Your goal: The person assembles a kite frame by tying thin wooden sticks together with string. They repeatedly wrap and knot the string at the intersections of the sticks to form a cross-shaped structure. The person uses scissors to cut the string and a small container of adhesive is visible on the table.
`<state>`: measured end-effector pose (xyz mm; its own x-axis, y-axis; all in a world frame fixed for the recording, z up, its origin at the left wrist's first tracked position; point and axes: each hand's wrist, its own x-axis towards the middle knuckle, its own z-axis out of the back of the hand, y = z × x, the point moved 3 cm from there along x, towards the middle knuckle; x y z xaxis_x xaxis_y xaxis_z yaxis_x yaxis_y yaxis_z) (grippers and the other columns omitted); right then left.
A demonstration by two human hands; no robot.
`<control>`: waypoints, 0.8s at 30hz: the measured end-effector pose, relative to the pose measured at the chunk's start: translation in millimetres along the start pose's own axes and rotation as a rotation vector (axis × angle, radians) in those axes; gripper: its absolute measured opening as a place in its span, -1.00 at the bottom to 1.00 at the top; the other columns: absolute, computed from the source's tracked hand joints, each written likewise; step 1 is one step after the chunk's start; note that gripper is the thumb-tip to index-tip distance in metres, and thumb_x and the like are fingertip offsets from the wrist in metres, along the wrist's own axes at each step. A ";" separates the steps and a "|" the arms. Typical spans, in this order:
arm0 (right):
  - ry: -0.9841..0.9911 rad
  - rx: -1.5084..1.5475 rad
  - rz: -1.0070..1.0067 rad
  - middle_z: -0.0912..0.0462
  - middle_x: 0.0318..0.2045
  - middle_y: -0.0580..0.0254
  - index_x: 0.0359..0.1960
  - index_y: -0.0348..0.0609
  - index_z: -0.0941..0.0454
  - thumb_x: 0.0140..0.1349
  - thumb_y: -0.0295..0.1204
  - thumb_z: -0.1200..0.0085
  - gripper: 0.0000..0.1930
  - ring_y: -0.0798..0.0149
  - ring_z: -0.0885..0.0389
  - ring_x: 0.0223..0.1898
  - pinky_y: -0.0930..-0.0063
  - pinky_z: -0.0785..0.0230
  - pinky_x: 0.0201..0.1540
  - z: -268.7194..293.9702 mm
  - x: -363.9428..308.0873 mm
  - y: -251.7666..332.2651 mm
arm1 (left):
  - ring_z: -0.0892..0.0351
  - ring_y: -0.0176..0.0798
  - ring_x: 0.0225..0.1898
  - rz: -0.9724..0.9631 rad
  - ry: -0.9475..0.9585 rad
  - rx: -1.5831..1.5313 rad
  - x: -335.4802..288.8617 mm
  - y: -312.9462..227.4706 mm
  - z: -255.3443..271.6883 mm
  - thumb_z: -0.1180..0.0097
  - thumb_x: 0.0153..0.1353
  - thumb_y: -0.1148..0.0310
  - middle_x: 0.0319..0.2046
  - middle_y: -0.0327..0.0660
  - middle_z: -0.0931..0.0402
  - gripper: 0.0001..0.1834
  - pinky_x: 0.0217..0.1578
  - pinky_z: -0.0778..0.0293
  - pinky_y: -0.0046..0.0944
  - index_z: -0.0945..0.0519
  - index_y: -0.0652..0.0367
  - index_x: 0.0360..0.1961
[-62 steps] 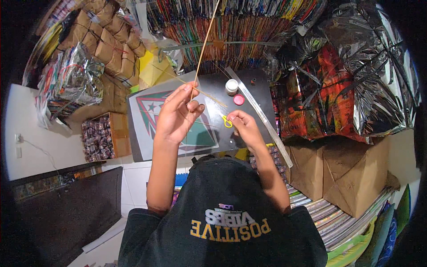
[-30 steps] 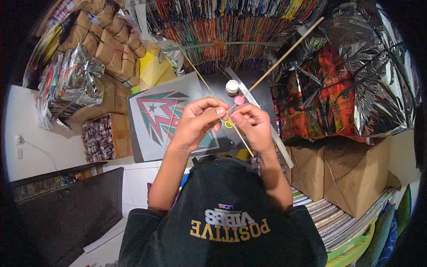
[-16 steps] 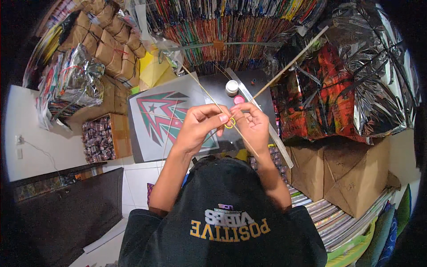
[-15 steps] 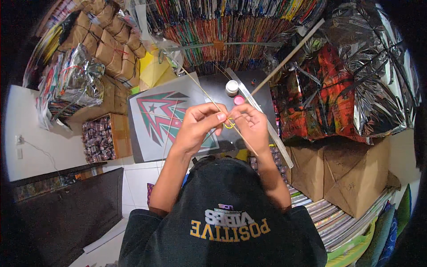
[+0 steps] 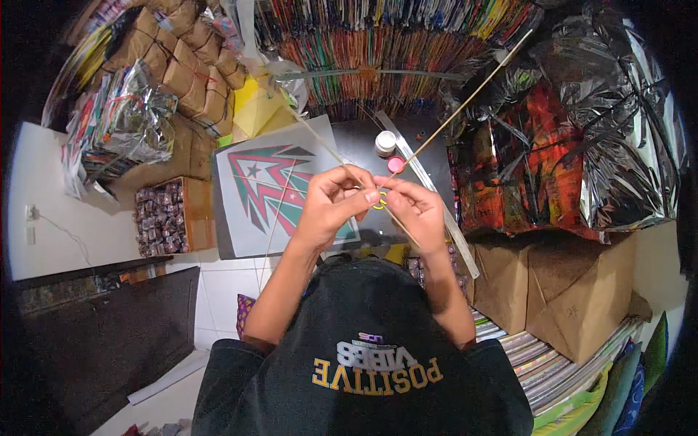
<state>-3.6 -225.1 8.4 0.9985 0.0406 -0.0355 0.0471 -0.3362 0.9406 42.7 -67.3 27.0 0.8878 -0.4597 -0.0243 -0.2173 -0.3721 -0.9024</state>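
Note:
Two thin bamboo sticks cross at my fingertips. One bamboo stick (image 5: pixel 316 136) slants from the upper left down past my right wrist; the other bamboo stick (image 5: pixel 465 105) reaches far to the upper right. My left hand (image 5: pixel 327 211) is closed, thumb and fingers pinching the sticks at the crossing. Against it, my right hand (image 5: pixel 420 211) is closed too, its index finger and thumb at the same joint. A small loop of yellow string (image 5: pixel 379 201) shows between the hands, right by the crossing; its ends are hidden by the fingers.
On the dark table (image 5: pixel 363 145) lies a white sheet (image 5: pixel 225 211) with a red, green and black star design. Near the hands stand a white jar (image 5: pixel 384 142), a pink lid (image 5: pixel 395 165) and a metal ruler (image 5: pixel 459 243). Stacked packages and wrapped bundles (image 5: pixel 523 152) crowd the sides.
My right fingers have shifted at the crossing, with the index finger now stretched toward the left hand. The yellow string loop looks smaller and partly covered. The view has shifted slightly.

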 end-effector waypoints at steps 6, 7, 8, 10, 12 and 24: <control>-0.024 -0.600 0.325 -0.50 -0.63 0.40 -0.14 -0.20 -0.70 0.19 -0.52 -0.29 -0.80 0.65 -0.15 -0.68 0.62 0.05 -0.63 1.9 0.2 15.7 | -0.49 -0.56 -0.49 0.077 0.010 0.038 -2.6 -4.8 3.4 -0.44 0.11 0.44 -0.45 -0.33 -0.58 -0.76 -0.52 -0.33 -0.52 -0.59 0.21 -0.29; -0.019 -0.631 0.353 -0.56 -0.58 0.35 -0.17 -0.21 -0.69 0.18 -0.52 -0.29 -0.82 0.64 -0.20 -0.67 0.62 0.01 -0.62 2.1 0.1 17.8 | -0.50 -0.55 -0.48 0.087 0.011 0.050 -2.9 -5.9 2.2 -0.44 0.11 0.44 -0.44 -0.32 -0.58 -0.76 -0.52 -0.34 -0.52 -0.59 0.22 -0.28; -0.015 -0.661 0.381 -0.63 -0.54 0.30 -0.20 -0.21 -0.69 0.16 -0.52 -0.30 -0.83 0.63 -0.24 -0.66 0.62 -0.04 -0.61 1.9 0.0 19.3 | -0.51 -0.54 -0.47 0.098 0.011 0.062 -3.1 -7.7 -0.2 -0.44 0.11 0.44 -0.44 -0.31 -0.59 -0.76 -0.51 -0.35 -0.51 -0.59 0.22 -0.28; 0.016 -0.645 0.379 -0.69 -0.45 0.25 -0.25 -0.23 -0.68 0.15 -0.52 -0.30 -0.86 0.59 -0.33 -0.64 0.60 -0.12 -0.60 1.6 0.5 19.8 | -0.53 -0.53 -0.46 0.112 0.020 0.068 -3.9 -7.5 -0.9 -0.44 0.11 0.44 -0.42 -0.30 -0.60 -0.76 -0.50 -0.36 -0.50 -0.59 0.22 -0.27; 0.029 -0.626 0.377 -0.71 -0.43 0.23 -0.29 -0.25 -0.67 0.14 -0.51 -0.29 -0.88 0.54 -0.39 -0.62 0.58 -0.18 -0.58 1.5 0.6 18.7 | -0.54 -0.52 -0.45 0.117 0.041 0.049 -3.7 -2.5 1.3 -0.43 0.12 0.45 -0.41 -0.29 -0.61 -0.76 -0.48 -0.38 -0.50 -0.60 0.23 -0.26; 0.112 -0.529 0.420 -0.46 -0.70 0.21 -0.61 -0.25 -0.51 0.07 -0.52 -0.22 -0.83 0.39 -0.38 -0.69 0.44 -0.19 -0.59 3.0 -1.7 8.1 | -0.47 -0.52 -0.46 0.195 0.085 -0.020 -7.9 4.7 -4.2 -0.44 0.09 0.41 -0.43 -0.33 -0.58 -0.79 -0.46 -0.35 -0.48 -0.63 0.21 -0.32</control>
<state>-4.8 -230.7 15.1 0.9193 0.1139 0.3767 -0.3912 0.1591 0.9065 33.0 -68.8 24.8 0.7909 -0.5904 -0.1609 -0.3909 -0.2851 -0.8752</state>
